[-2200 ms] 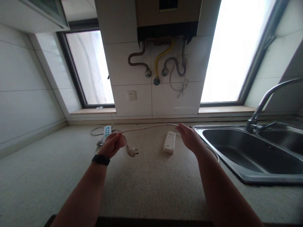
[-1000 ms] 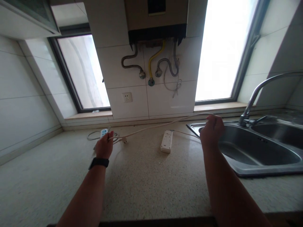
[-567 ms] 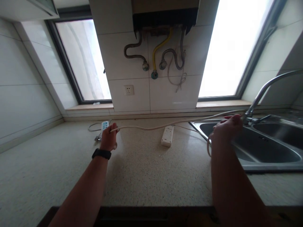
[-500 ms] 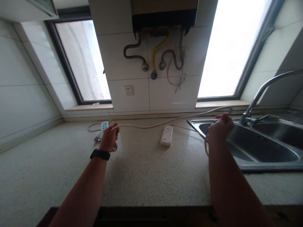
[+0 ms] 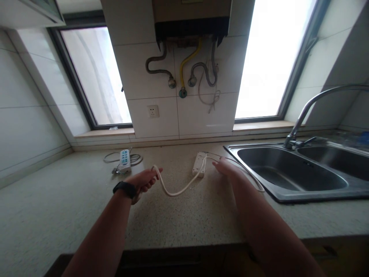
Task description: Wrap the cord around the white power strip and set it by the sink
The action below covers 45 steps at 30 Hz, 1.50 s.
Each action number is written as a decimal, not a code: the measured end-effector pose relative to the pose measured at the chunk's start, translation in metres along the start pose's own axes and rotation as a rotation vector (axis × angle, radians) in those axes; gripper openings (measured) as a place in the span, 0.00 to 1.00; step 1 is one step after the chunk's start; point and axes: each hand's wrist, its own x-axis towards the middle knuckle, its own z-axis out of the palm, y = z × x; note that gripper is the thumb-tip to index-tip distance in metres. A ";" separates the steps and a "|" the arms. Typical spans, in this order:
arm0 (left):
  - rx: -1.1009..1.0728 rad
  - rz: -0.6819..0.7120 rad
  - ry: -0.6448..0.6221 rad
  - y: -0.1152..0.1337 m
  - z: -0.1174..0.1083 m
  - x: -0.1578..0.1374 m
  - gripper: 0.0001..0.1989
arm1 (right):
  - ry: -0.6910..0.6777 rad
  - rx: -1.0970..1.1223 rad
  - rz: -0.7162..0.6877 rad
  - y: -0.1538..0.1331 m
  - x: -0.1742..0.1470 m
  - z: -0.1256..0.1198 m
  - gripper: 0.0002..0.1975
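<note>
A white power cord (image 5: pixel 174 195) sags in a curve between my two hands above the counter. My left hand (image 5: pixel 145 180), with a black band on its wrist, is closed around one part of it. My right hand (image 5: pixel 225 167) is closed on another stretch of the cord, just right of a white power strip (image 5: pixel 197 166); its fingertips are partly hidden. The cord crosses over the strip's face. More cord loops beyond my right hand toward the sink. Behind my left hand lies a second power strip (image 5: pixel 125 159) with blue sockets, its grey cord (image 5: pixel 135 158) coiled around it.
A steel double sink (image 5: pixel 276 198) with a curved faucet (image 5: pixel 302 109) is on the right. On the tiled wall are a socket (image 5: pixel 153 111), a water heater (image 5: pixel 191 25) and its hoses. Windows flank them. The counter's front edge runs below my forearms.
My right hand has come left from over the sink to beside the white power strip. My left hand has moved slightly right and down. The stretched cord now hangs slack.
</note>
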 end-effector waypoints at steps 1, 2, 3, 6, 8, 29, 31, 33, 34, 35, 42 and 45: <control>0.075 0.013 0.022 -0.001 0.002 -0.001 0.21 | -0.046 -0.020 0.034 -0.004 -0.002 0.004 0.30; 0.159 0.033 0.048 -0.003 0.004 -0.001 0.20 | -0.099 -0.048 0.074 -0.008 -0.004 0.007 0.32; 0.244 0.060 0.072 -0.003 0.006 -0.001 0.20 | -0.132 -0.060 0.096 -0.012 -0.006 0.009 0.34; 0.483 0.187 0.139 -0.003 0.007 0.000 0.19 | -0.193 -0.083 0.097 -0.023 -0.011 0.010 0.34; 0.590 0.325 0.196 -0.001 0.004 0.004 0.20 | -0.208 -0.091 0.087 -0.027 -0.013 0.010 0.32; 0.328 0.742 0.413 0.004 0.004 0.013 0.23 | -0.126 0.020 -0.489 -0.053 -0.028 0.034 0.30; 0.291 0.764 0.444 0.004 0.005 0.013 0.25 | -0.164 0.002 -0.529 -0.053 -0.028 0.033 0.27; 0.291 0.807 0.535 0.003 0.005 0.014 0.29 | -0.200 0.003 -0.547 -0.054 -0.030 0.030 0.22; 0.282 0.806 0.591 0.003 0.005 0.014 0.31 | -0.212 0.011 -0.550 -0.056 -0.031 0.027 0.20; 0.254 0.776 0.631 0.002 0.004 0.014 0.34 | -0.218 0.023 -0.551 -0.057 -0.032 0.025 0.19; -0.242 0.473 0.338 0.002 0.004 0.014 0.36 | -0.191 0.070 -0.600 -0.070 -0.042 0.012 0.11; -0.438 0.545 0.218 0.007 0.010 0.008 0.28 | -0.160 0.068 -0.635 -0.076 -0.045 0.008 0.09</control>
